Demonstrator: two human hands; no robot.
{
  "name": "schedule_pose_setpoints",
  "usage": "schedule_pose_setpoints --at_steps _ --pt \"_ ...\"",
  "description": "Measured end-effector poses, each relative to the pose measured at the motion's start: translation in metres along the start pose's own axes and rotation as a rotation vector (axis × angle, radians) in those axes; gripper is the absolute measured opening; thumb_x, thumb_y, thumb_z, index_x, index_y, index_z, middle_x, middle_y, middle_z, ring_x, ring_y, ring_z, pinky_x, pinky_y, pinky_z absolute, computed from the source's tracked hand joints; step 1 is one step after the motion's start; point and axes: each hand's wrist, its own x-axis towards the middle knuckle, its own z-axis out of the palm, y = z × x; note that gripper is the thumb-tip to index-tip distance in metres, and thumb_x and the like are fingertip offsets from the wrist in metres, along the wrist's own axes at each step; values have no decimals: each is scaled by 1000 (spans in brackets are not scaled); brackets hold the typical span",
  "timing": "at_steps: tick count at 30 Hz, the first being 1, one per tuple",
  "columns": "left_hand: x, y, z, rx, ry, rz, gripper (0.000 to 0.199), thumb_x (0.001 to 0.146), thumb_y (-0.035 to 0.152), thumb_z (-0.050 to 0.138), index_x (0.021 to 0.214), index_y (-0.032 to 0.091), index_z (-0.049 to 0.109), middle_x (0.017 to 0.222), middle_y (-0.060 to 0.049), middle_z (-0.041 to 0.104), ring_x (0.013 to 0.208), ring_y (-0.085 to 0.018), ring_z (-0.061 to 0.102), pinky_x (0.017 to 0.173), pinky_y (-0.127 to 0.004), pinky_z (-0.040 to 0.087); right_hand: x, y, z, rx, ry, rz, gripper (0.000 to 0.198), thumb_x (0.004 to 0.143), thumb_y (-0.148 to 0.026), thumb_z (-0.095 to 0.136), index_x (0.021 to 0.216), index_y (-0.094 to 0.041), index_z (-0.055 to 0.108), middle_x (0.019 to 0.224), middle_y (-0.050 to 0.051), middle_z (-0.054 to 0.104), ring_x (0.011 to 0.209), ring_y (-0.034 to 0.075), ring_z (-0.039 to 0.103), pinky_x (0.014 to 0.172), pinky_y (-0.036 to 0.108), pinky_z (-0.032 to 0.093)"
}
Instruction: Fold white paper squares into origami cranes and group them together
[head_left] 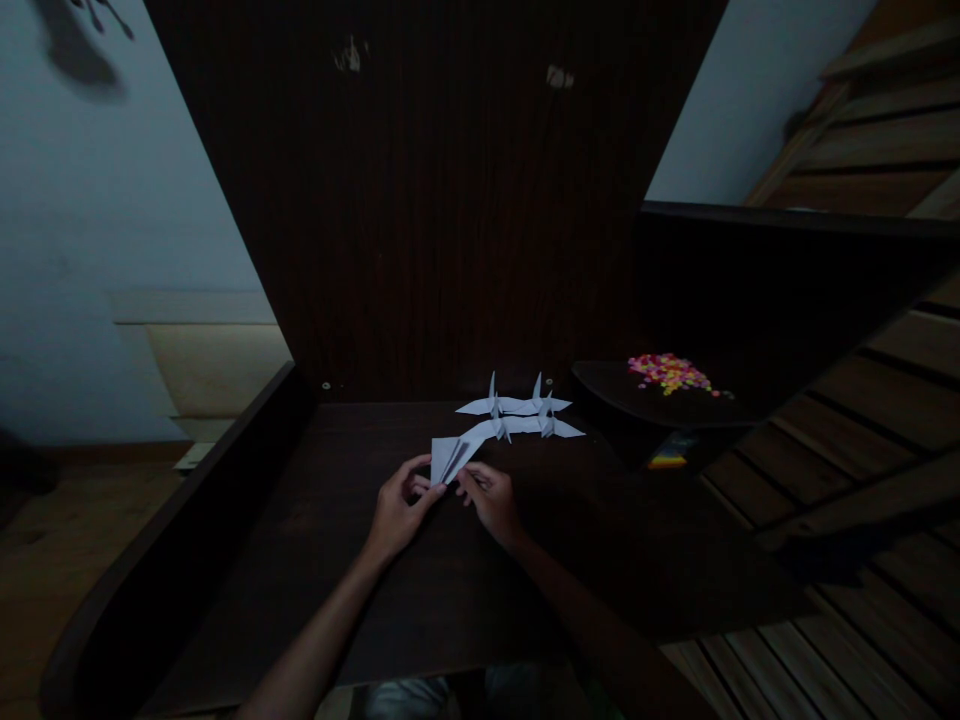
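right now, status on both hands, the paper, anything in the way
Left hand gripping folded white paper, right hand at its edge. Paper creased into pointed flaps. Paper cranes close beyond; nothing seen blocking either hand.

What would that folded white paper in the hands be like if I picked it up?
The folded paper would probably feel very light, since its edges look thin. It may be stiff where layers overlap, but its flaps might spring apart, as a dark slit shows between them. Being flattish with straight edges, it probably wouldn't roll.
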Motion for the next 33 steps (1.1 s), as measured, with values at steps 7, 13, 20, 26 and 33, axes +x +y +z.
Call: schedule_pose_setpoints --at_steps 7,13,20,26,33 --pt "4 1 -2 -325 -15 -110 44 72 39 71 107 14 62 87 -7 71 77 -20 65 71 -28 48 7 1 -4 88 -12 76 29 70 -42 68 63 -15 62 51 0 58 44 9 51 39 19 38" --pt "5 1 -4 -579 -59 -253 42 66 32 77 101 11 67 90 -12 73 79 -23 67 75 -31 49 9 -5 -6 158 -62 154 32 70 -44 67 60 -15 58 55 0 58 44 10 53 37 19 40" --pt "3 1 -5 -341 -23 -191 32 68 39 74 82 11 68 71 -8 71 64 -18 64 63 -27 48 9 -3 -5 156 1 99 30 69 -42 69 73 -17 53 58 -3 60 40 7 49 34 17 38" --pt "4 2 -8 -202 60 -151 31 67 41 74 62 13 62 59 -4 67 54 -14 59 52 -22 42 9 2 -2 166 75 41 36 69 -39 70 85 -21 44 63 -6 60 36 7 50 32 17 40" --pt "4 5 -9 -88 218 -64 26 65 38 75 65 14 66 62 -2 67 59 -16 60 56 -23 45 9 -3 -2 244 18 94 41 73 -50 64 95 -21 45 67 -4 61 36 8 51 32 18 39"
